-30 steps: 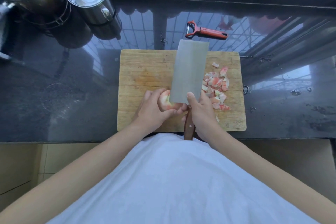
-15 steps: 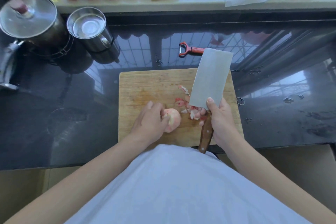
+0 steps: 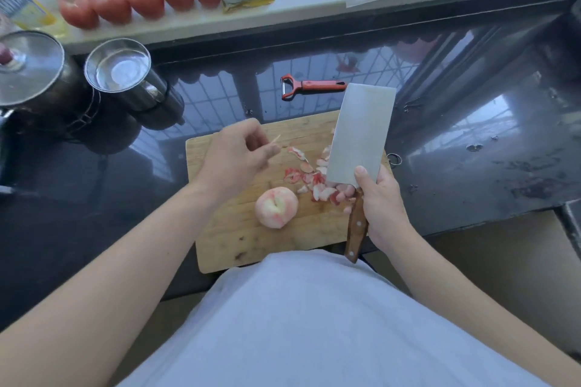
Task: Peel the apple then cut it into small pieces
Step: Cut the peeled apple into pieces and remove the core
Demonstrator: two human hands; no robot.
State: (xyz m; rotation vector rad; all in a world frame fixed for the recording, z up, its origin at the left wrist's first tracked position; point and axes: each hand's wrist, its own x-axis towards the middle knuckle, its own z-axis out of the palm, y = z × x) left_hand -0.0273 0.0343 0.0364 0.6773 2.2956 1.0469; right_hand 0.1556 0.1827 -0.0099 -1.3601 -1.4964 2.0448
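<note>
Since half a second ago the left hand [image 3: 234,155] has let go of the apple [image 3: 276,207] and lifted, pinching the thin stem.

Head view: apple peeled, uncut on cutting board [image 3: 251,242]. Right hand [image 3: 382,207] grips cleaver [image 3: 361,135] clear, likely awaiting cut. Peel scraps [image 3: 314,181] crowd blade side; peeler [image 3: 311,86] behind board.

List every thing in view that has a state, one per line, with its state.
apple: peeled, whole, lying free on the cutting board
peel scraps: loose on the board
cleaver: lifted, blade over the scraps
right hand: grips the cleaver handle
left hand: raised off the apple, pinches a thin stick-like bit
peeler: idle on the counter
steel cup: uncovered
pot: lidded
</note>
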